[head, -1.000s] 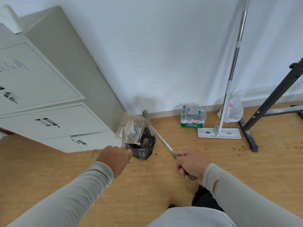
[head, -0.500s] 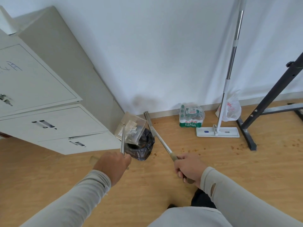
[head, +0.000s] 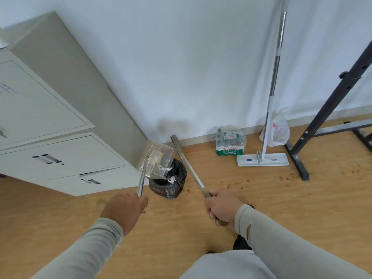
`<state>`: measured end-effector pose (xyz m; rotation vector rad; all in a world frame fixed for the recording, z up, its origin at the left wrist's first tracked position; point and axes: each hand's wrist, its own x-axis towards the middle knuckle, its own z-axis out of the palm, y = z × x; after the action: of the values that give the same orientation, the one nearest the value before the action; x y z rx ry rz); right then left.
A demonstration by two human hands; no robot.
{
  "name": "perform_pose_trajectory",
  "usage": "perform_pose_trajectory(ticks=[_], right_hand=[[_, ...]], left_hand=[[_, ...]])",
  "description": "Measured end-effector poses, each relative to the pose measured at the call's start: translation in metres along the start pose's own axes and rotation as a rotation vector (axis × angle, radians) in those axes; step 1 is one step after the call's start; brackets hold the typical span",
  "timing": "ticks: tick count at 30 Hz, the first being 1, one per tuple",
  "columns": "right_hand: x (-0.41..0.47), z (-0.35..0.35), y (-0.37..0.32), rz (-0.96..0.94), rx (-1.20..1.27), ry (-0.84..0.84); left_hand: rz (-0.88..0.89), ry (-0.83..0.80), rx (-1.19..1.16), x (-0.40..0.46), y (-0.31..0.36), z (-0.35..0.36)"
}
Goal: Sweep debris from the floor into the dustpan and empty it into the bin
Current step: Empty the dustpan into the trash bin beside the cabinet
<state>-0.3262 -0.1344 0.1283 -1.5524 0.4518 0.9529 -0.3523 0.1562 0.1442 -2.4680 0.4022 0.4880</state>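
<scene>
We have tipped the dustpan (head: 156, 161) steeper over the bin (head: 171, 183); scraps now drop in. Our left hand (head: 123, 211) grips its handle, our right hand (head: 221, 208) the broom (head: 188, 164).

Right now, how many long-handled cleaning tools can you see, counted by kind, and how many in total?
Dustpan, held by the left hand over the bin: 1
Broom, held by the right hand: 1
Flat mop, standing against the wall: 1
Total: 3
</scene>
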Motion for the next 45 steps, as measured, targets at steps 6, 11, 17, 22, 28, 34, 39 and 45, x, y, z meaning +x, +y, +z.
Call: perform_pose_trajectory(ticks=[6,11,17,22,28,34,39,45], right_hand=[[0.002,-0.005,-0.006,-0.020,0.006,-0.028],[0.001,-0.006,-0.002,-0.018,-0.005,-0.006],[0.002,-0.010,-0.005,-0.032,-0.016,-0.004],[-0.003,-0.016,-0.002,-0.038,-0.067,-0.005],[-0.008,-0.016,0.001,-0.038,-0.103,0.027],[-0.012,-0.021,-0.003,-0.039,-0.110,0.027],[-0.014,-0.022,-0.006,-0.042,-0.146,0.051],[-0.020,-0.024,-0.009,-0.023,-0.172,0.067]], left_hand=[[-0.013,0.045,-0.004,0.005,0.005,0.000],[-0.010,0.055,0.007,0.001,0.003,0.000],[0.015,0.048,0.045,0.001,0.010,-0.006],[0.007,0.061,0.038,-0.001,0.009,-0.006],[0.041,0.053,0.037,-0.008,0.005,0.000],[0.011,0.120,0.034,-0.007,-0.001,-0.001],[-0.071,0.147,-0.024,-0.012,-0.009,-0.005],[-0.127,0.194,-0.134,-0.032,-0.018,-0.004]])
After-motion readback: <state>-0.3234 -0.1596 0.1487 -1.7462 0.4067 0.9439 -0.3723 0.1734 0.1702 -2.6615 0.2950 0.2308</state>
